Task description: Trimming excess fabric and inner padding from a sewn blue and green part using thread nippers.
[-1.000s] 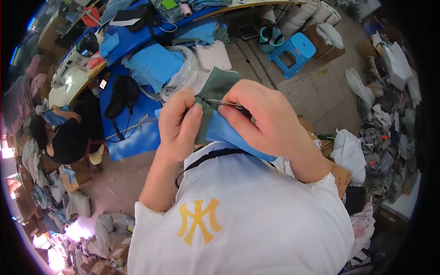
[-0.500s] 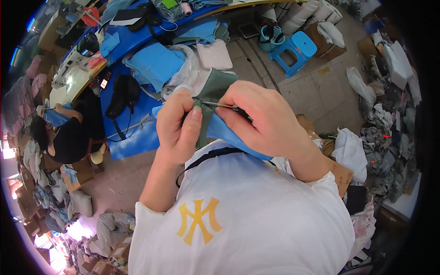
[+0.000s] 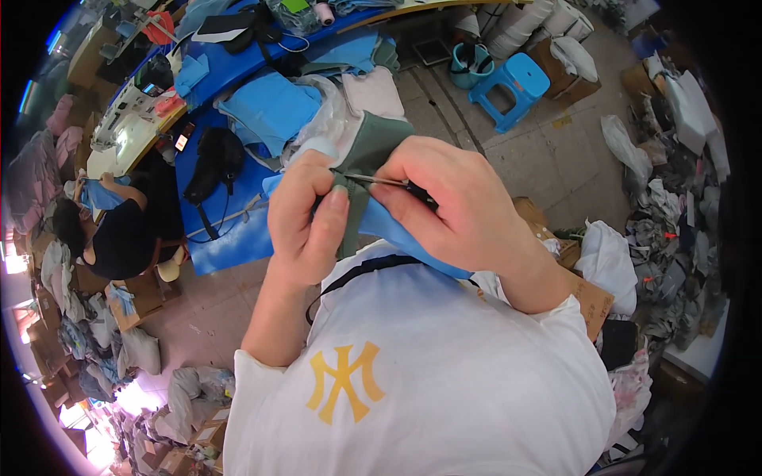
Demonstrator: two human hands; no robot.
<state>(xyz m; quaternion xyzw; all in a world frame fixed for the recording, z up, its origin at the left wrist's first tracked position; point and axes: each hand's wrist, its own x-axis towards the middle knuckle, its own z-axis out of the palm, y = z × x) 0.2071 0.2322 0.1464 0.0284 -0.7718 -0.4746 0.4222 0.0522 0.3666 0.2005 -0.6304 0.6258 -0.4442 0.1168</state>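
Note:
In front of my chest, my left hand (image 3: 305,210) pinches a folded edge of dark green fabric (image 3: 373,145) between thumb and fingers. The green piece hangs down below the pinch, next to light blue cloth (image 3: 405,236). My right hand (image 3: 456,202) is closed round a slim tool with a pointed metal end (image 3: 367,178) and a black handle, mostly hidden in the palm. The metal tip lies against the green fabric, right beside my left fingertips. Whether the tip goes into a seam or rests on top, I cannot tell.
A blue table (image 3: 230,230) beyond my hands carries folded blue cloth (image 3: 274,111), clear plastic and a black bag (image 3: 213,163). A blue stool (image 3: 512,89) stands far right. Another person (image 3: 115,230) works at a sewing machine on the left. Cloth heaps (image 3: 667,278) lie at right.
The green fabric above my hands has spread a little wider. My hands have barely shifted, the left slightly leftward, and the metal tip is still at the fabric.

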